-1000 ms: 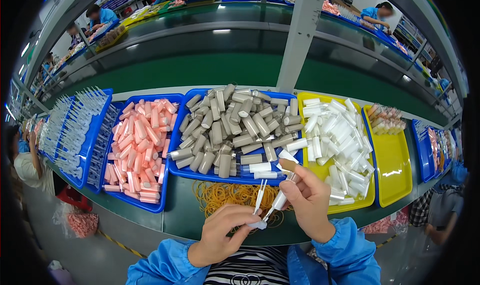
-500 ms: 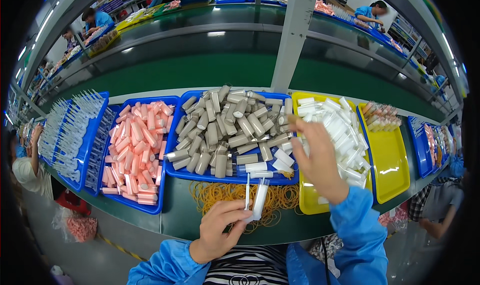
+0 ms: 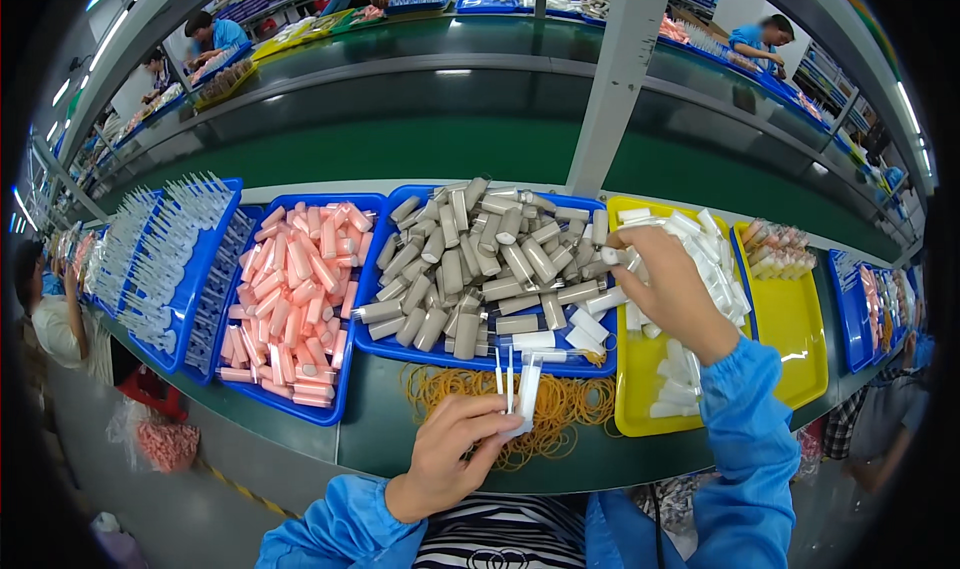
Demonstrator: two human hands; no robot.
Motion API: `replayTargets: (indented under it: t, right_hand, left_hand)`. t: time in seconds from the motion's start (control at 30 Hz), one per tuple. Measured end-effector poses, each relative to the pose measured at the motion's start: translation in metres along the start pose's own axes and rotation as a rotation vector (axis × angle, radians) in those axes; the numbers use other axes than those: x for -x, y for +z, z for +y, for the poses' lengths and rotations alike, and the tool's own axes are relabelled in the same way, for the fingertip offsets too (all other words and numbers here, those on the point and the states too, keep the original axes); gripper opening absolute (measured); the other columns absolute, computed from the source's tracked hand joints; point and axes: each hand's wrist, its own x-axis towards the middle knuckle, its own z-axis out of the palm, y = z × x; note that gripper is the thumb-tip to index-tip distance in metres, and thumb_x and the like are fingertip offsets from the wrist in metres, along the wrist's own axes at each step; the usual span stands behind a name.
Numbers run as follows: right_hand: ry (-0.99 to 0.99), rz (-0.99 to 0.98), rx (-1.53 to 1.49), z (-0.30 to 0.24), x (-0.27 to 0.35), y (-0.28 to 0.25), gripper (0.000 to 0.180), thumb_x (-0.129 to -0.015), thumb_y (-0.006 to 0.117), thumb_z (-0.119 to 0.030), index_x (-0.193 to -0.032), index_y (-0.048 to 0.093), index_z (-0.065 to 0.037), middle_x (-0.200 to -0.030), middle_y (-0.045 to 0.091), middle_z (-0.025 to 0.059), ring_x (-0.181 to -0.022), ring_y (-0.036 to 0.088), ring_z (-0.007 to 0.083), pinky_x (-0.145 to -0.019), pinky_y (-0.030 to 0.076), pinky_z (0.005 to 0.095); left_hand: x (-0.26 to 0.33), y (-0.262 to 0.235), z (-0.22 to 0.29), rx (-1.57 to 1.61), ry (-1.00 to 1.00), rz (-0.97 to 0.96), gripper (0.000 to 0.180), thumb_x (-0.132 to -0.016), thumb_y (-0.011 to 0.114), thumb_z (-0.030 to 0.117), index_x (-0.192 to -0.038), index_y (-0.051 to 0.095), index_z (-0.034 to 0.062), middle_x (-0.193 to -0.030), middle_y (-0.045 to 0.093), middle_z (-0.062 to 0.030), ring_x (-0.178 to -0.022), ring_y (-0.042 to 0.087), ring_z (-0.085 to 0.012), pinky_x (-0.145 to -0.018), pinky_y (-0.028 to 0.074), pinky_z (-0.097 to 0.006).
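Two slim white prongs (image 3: 510,374) and a clear-sleeved white cylinder (image 3: 529,384) rise from a small pale plastic holder (image 3: 518,428) pinched in the left hand (image 3: 455,449). Beyond it tangle thin, amber rubber bands (image 3: 570,404). Farther forward, the right hand (image 3: 672,284) grips a smooth grey cylinder (image 3: 610,256) between thumb and finger, above glossy white cylinders (image 3: 735,294).

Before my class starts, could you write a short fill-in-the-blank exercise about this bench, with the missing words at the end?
1. Slim white sticks rise from the person's ____ hand.
2. Between the pink cylinders and the white cylinders, the blue tray holds mostly ____ cylinders.
3. The tangled heap on the green tabletop consists of rubber ____.
4. The tray heaped with white cylinders is coloured ____.

Missing words: left; gray; bands; yellow.
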Motion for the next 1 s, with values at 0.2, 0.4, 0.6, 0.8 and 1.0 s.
replayTargets:
  t: [0.2,0.4,0.6,0.8,1.0]
  right_hand:
    - [0.281,-0.152,-0.548,-0.061,0.043,-0.008,0.026,-0.093,0.062,-0.014,-0.115,0.058,0.001,-0.099,0.064,0.013,-0.088,0.062,0.0205,-0.082,0.048,0.0309]
    - [0.52,0.011,-0.908,-0.06,0.061,0.012,0.032,-0.102,0.047,-0.027,-0.088,0.059,-0.002,-0.085,0.062,0.0055,-0.078,0.057,0.0094,-0.071,0.045,0.0241]
    - [0.51,-0.054,-0.971,-0.061,0.068,0.023,0.037,-0.103,0.045,-0.03,-0.082,0.059,-0.001,-0.077,0.058,0.0058,-0.073,0.054,0.0109,-0.068,0.043,0.0249]
    - [0.477,-0.116,-0.964,-0.063,0.074,0.025,0.033,-0.101,0.053,-0.027,-0.081,0.061,-0.002,-0.077,0.059,0.0028,-0.074,0.052,0.0101,-0.069,0.042,0.0264]
    - [0.142,0.07,-0.615,-0.072,0.077,0.031,0.018,-0.092,0.062,-0.018,-0.08,0.063,-0.005,-0.084,0.059,0.006,-0.094,0.055,0.0227,-0.086,0.042,0.0341]
  left_hand:
    - [-0.011,-0.009,0.009,0.086,-0.064,-0.136,0.027,-0.077,0.072,-0.006,-0.102,0.07,0.0043,-0.108,0.068,-0.0128,-0.09,0.063,-0.0255,-0.081,0.047,-0.035]
    - [-0.016,-0.014,0.018,0.405,-0.152,-0.282,0.02,-0.083,0.07,0.0,-0.103,0.072,0.0023,-0.111,0.068,-0.0136,-0.095,0.061,-0.0246,-0.085,0.045,-0.036]
    - [-0.015,-0.009,0.022,0.431,-0.115,-0.398,0.028,-0.085,0.067,-0.001,-0.111,0.07,0.0069,-0.115,0.066,-0.0089,-0.098,0.058,-0.024,-0.085,0.045,-0.035]
    - [-0.011,-0.006,0.02,0.392,-0.114,-0.409,0.029,-0.084,0.068,-0.001,-0.112,0.07,0.0071,-0.116,0.066,-0.0081,-0.098,0.058,-0.0246,-0.085,0.045,-0.035]
    - [-0.005,0.001,0.017,0.212,0.032,-0.293,0.031,-0.081,0.072,0.001,-0.111,0.068,0.0075,-0.115,0.064,-0.0099,-0.094,0.061,-0.0262,-0.079,0.048,-0.035]
